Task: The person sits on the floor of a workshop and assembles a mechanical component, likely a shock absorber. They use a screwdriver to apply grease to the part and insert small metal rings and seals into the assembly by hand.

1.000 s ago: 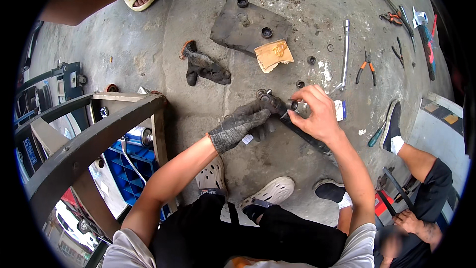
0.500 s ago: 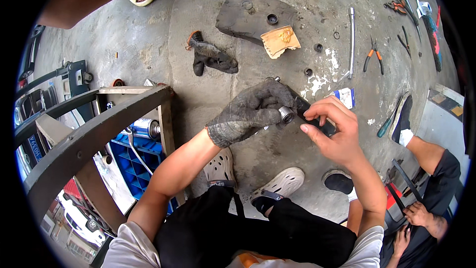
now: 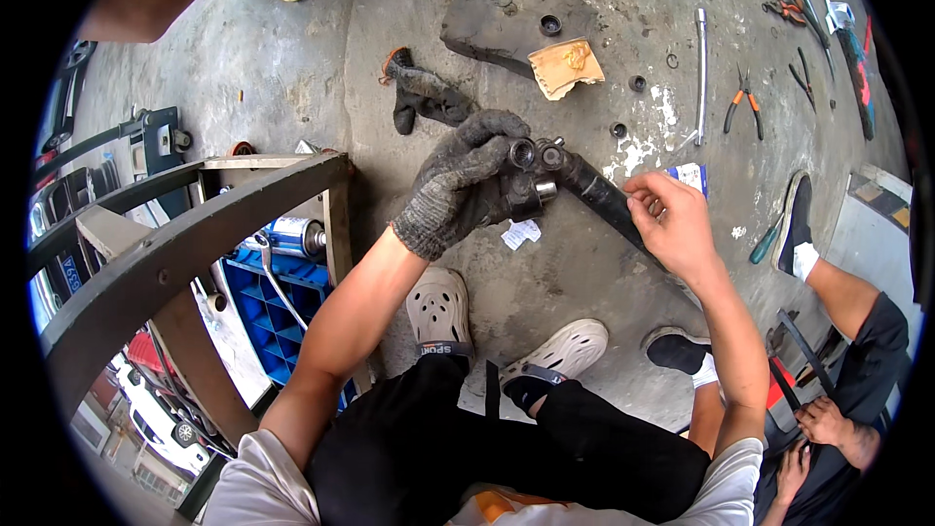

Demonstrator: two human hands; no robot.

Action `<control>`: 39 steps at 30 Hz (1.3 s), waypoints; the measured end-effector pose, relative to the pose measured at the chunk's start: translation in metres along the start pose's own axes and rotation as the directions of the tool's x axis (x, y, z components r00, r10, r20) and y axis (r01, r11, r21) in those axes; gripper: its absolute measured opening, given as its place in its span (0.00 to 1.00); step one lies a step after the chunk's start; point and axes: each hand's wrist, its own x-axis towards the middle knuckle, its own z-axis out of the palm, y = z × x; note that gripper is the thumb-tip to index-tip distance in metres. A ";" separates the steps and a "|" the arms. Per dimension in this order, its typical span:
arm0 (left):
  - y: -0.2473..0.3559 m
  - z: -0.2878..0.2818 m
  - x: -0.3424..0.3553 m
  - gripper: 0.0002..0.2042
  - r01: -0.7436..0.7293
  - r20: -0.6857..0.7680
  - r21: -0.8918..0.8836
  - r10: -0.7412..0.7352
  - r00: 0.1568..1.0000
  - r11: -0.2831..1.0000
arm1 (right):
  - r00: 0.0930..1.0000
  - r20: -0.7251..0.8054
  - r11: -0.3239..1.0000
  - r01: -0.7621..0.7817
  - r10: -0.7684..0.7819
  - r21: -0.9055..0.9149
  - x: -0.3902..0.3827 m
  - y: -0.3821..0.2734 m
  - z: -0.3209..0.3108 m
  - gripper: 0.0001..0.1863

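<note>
Since the earlier frame the gloved left hand point(image 3: 463, 173) has shifted away from the bare right hand point(image 3: 677, 222) and turned, baring more of the universal joint point(image 3: 551, 156); the right hand has barely moved over the floor. The joint lies at the left hand's fingertips, at the end of a black shaft point(image 3: 606, 203) that slopes down past the right hand. The left hand is wrapped about the joint; a dark-bored metal ring point(image 3: 523, 154) and a silvery cylinder point(image 3: 547, 191) show at its fingers, though whether either is loose cannot be told. The right hand's fingers are loosely bent with nothing visible in them, over or just beside the shaft; contact cannot be judged.

The shaft and joint look like rigid steel, probably heavy, and likely slick if greased. The shaft's body seems the surest hold; the smooth ring and cylinder would call for a fingertip pinch on their outer walls.

Left of the left hand, a dark metal frame point(image 3: 195, 266) makes a hard edge. A work glove point(image 3: 429, 99) lies just beyond that hand, and a blue-and-white packet point(image 3: 691, 175) just beyond the right. Nearer the person, the concrete floor point(image 3: 545, 282) gives room down to the clogs point(image 3: 568, 349).
</note>
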 end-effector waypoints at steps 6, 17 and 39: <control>0.014 -0.052 -0.009 0.17 -0.113 -0.164 0.140 0.136 0.977 0.984 | 0.786 0.615 0.967 0.200 -0.064 -0.155 -0.051 0.006 0.060 0.06; -0.006 -0.097 -0.036 0.14 -0.014 -0.367 0.083 0.043 0.929 0.996 | 0.744 0.622 0.922 0.377 -0.244 -0.088 -0.026 -0.038 0.076 0.05; 0.030 -0.094 -0.063 0.13 -0.262 -0.512 0.183 0.320 0.797 0.947 | 0.996 0.007 0.978 0.081 -0.084 0.191 0.113 -0.107 0.123 0.09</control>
